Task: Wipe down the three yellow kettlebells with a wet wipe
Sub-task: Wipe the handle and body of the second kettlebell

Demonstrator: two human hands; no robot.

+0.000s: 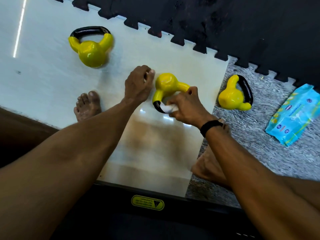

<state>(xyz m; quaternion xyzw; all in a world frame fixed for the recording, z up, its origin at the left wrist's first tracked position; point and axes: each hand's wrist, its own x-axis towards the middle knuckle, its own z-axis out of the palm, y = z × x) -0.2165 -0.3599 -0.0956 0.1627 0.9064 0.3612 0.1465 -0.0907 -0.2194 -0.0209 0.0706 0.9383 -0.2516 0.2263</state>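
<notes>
The middle kettlebell (167, 84) lies on its side on the pale floor tile (52, 80), its yellow body pointing away and its black handle toward the person. A white wet wipe (168, 108) is pressed against that handle, bunched in the right hand (187, 108), whose fingers (192, 90) are curled closed around the wipe and the handle. The left hand (138, 84) sits just beside the yellow body on its left side, fingers curled in loosely with the thumb nearest the kettlebell; whether it actually touches the body cannot be told.

A second kettlebell (90, 47) lies well apart at the upper left of the tile, handle pointing away. The third kettlebell (233, 96) rests to the right on the grey speckled floor (259, 144), handle turned to the right. Beyond it lies a blue wet-wipe pack (294, 115), flat on the same grey surface. Black interlocking mats (225, 23) border the far edge. A bare foot (88, 105) stands on the tile near the left forearm, and a black wristband (210, 126) circles the right wrist. A yellow warning label (147, 202) sits on dark equipment at the near edge.
</notes>
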